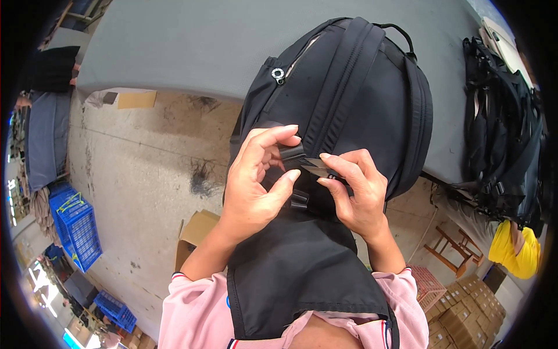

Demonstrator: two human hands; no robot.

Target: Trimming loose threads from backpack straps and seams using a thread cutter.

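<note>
"So, your right hand (361, 189) has its fingers clamped on a pair of small dark snips (317, 168), blades pointing left."

"And your left hand (253, 180) is level with it, thumb and index fingertips apart, with a black buckle (292, 153) between them. I can't tell whether your curled fingers grip it from behind."

"Do your blades touch it?"

"They're right at the buckle's right side, but contact isn't clear from above. A second black buckle (299, 199) sits just nearer to you, below your left thumb."

"Your black backpack (354, 93) is on the far side of your hands, resting on the grey counter (174, 46), with its near end out past the edge. A round zipper pull (278, 74) shows at its left."

"More black bags (494, 122) are heaped at the far right of your counter. Down on the floor (139, 168), a blue crate (81, 227) stands well to your left, and a wooden stool (456, 250) to your right."
</note>
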